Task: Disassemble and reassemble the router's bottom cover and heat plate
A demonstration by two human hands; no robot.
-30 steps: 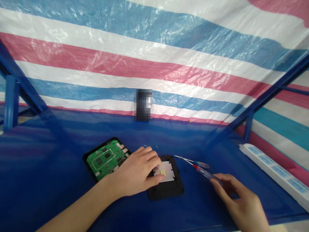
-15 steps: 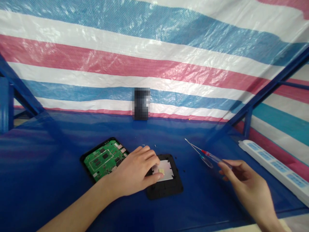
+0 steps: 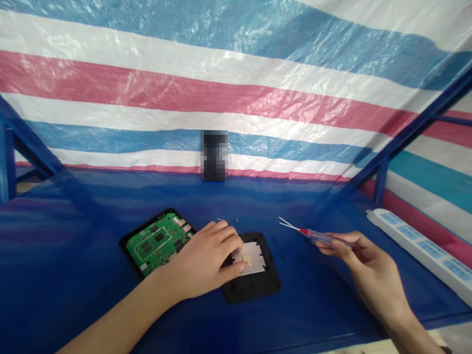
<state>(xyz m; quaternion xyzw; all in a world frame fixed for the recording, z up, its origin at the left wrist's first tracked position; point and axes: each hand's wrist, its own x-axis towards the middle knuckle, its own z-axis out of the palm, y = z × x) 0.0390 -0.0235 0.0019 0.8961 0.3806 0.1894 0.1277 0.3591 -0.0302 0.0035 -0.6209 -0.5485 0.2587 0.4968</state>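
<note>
**Blurred:** a dark upright object [image 3: 214,155] against the striped tarpaulin [image 3: 110,98], pixelated beyond recognition. **Hidden:** the left hand [image 3: 201,260] covers a corner of the green circuit board [image 3: 157,243] and part of the black plastic frame [image 3: 252,290]; the right fingers [image 3: 334,243] cover part of the screwdriver [image 3: 317,237] handle. **Too small to tell:** pale specks [image 3: 226,220] on the worktop [image 3: 73,246]. **Cut off:** the power strip [image 3: 420,243] at the right edge; the left forearm [image 3: 110,314] and right forearm [image 3: 401,324] at the bottom edge.

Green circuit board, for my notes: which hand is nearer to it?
Left: the left hand sits at the green circuit board's right edge; the right hand is well right of it, past the black plastic plate.
</note>
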